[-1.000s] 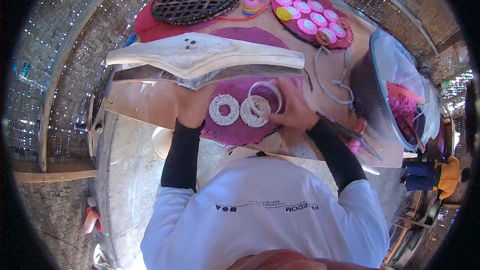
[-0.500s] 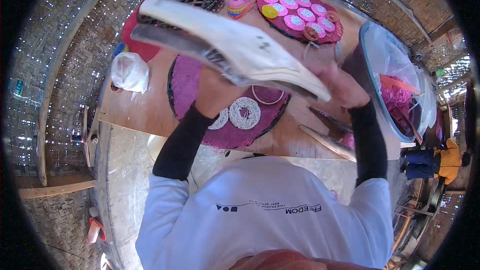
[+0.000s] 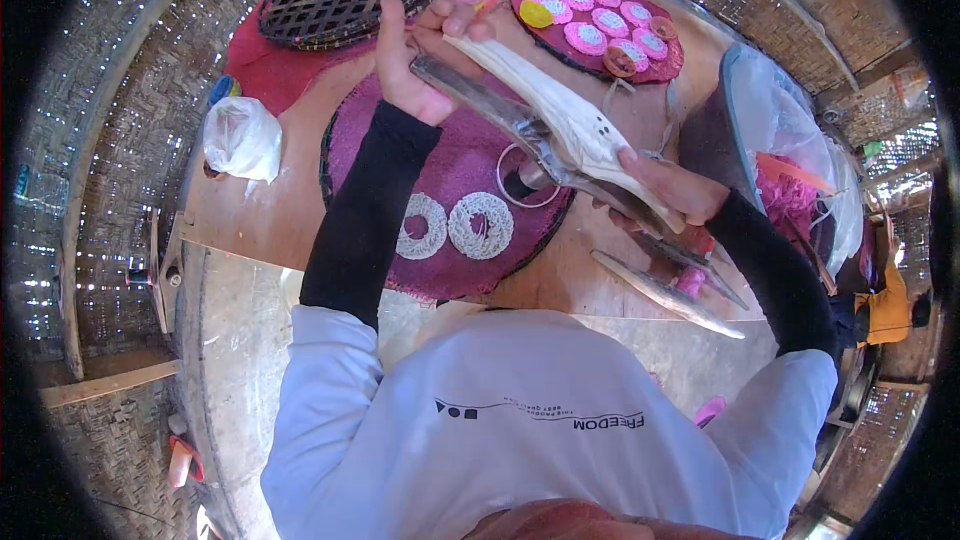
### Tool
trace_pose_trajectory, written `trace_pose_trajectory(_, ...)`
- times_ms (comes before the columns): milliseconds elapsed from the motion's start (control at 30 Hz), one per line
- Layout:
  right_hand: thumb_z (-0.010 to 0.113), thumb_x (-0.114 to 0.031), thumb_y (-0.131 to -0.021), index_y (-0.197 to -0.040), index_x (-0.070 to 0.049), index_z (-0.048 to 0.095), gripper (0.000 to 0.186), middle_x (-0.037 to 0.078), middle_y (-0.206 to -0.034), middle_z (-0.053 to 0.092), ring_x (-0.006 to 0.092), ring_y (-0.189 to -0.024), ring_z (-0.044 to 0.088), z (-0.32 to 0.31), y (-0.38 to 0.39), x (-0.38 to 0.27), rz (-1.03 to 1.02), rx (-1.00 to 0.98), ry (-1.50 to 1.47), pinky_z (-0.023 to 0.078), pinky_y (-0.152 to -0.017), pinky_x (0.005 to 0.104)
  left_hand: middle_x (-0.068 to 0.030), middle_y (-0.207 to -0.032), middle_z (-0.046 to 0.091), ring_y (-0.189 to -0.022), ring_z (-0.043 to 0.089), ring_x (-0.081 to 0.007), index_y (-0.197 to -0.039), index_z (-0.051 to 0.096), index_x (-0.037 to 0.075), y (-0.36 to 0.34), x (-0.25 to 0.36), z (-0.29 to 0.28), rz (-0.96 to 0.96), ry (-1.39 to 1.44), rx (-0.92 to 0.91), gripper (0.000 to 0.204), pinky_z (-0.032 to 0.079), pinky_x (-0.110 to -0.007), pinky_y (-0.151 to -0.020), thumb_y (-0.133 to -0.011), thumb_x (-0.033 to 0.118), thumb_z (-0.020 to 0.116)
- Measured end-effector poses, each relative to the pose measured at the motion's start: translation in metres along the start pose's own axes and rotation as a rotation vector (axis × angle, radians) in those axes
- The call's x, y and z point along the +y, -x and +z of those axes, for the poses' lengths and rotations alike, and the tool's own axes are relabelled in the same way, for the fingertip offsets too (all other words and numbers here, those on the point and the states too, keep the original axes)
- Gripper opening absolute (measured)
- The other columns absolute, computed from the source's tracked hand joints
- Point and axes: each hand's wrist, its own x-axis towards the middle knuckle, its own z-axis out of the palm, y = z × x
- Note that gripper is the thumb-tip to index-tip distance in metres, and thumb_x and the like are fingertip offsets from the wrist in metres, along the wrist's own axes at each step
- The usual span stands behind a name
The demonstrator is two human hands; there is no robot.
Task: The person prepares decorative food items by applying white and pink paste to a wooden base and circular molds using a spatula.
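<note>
One round purple cloth-covered mat [image 3: 465, 165] lies before me; above it tilts one long wooden piece [image 3: 560, 110], a pale slat paired with a dark one. Half a second ago the left hand [image 3: 410, 70] was at its middle; now it's by the upper end, fingers spread wide, contact unclear. The right hand [image 3: 680, 185] grips the lower end. The wood, I'd judge, takes the attention: two white braided rings [image 3: 462, 230] and one thin white hoop [image 3: 501, 185] lie untouched.
</note>
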Motion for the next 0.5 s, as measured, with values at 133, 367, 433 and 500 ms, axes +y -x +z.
trace_pose_trajectory(133, 0.035, -0.061, -0.082, -0.098, -0.003, 0.053, 0.062, 0.003, -0.07, 0.052, 0.0088, -0.059, 0.05, 0.002, -0.013, -0.001, 0.015, 0.002, -0.021, 0.043, -0.051, 0.0219, -0.0012, -0.079, 0.045, -0.084, 0.043, -0.0211, -0.084, 0.058, 0.006, 0.008, -0.002, 0.0, -0.003, -0.116, 0.172, 0.048, 0.036, -0.034, -0.076, -0.083, 0.051, 0.042)
trace_pose_trajectory(367, 0.034, -0.073, -0.073, -0.077, 0.0, 0.059, 0.077, 0.005, -0.06, 0.052, 0.0125, -0.054, 0.051, -0.006, -0.028, 0.003, -0.003, 0.067, 0.348, 0.041, -0.047, 0.0279, 0.0012, -0.06, 0.045, -0.057, 0.042, -0.0123, -0.066, 0.048, 0.009, 0.016, 0.003, -0.019, 0.151, -0.048, 0.335, 0.026, 0.037, -0.031, -0.062, -0.084, 0.029, 0.051)
trace_pose_trajectory(433, 0.034, -0.074, -0.072, -0.075, 0.0, 0.059, 0.078, 0.005, -0.058, 0.052, 0.0135, -0.053, 0.052, -0.001, -0.03, 0.002, -0.002, 0.116, 0.37, 0.041, -0.046, 0.0291, 0.0009, -0.059, 0.044, -0.055, 0.041, -0.0118, -0.066, 0.048, 0.009, 0.018, 0.004, -0.019, 0.149, -0.054, 0.331, 0.025, 0.037, -0.03, -0.06, -0.083, 0.028, 0.051)
trace_pose_trajectory(500, 0.034, -0.075, -0.071, -0.072, 0.0, 0.059, 0.079, 0.006, -0.056, 0.052, 0.0145, -0.052, 0.052, 0.002, -0.028, 0.0, -0.003, 0.164, 0.395, 0.041, -0.046, 0.0303, 0.0007, -0.059, 0.044, -0.053, 0.041, -0.0113, -0.066, 0.048, 0.01, 0.019, 0.003, -0.016, 0.148, -0.062, 0.327, 0.025, 0.037, -0.029, -0.058, -0.083, 0.027, 0.051)
